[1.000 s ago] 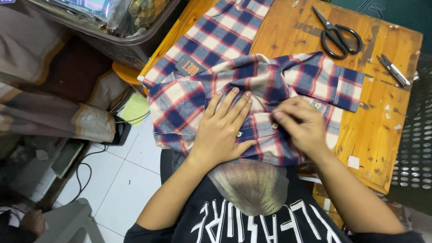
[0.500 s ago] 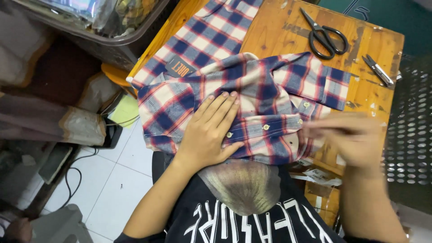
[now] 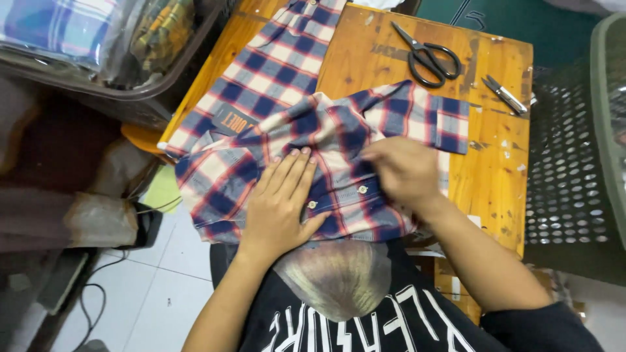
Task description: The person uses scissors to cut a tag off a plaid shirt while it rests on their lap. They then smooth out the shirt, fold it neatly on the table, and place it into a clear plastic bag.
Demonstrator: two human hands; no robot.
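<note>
Item: plaid button shirt (image 3: 313,156), red, blue and white, lying folded across the near edge of the wooden table (image 3: 495,176).

Left hand (image 3: 280,202): lying flat, fingers spread, pressing the cloth down as before.

Right hand (image 3: 404,171): having swung back from the table's right side, now curling on the shirt's placket; grip unclear.

Beyond: black scissors (image 3: 427,55), thread snips (image 3: 503,94).

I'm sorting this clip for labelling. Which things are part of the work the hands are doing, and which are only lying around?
In hand:
- plaid shirt, spread on the wooden table
- left hand, flat on the shirt
- right hand, on the shirt's fabric

Lying about:
- black scissors
- small thread snips
- perforated basket
- plastic bin
</note>
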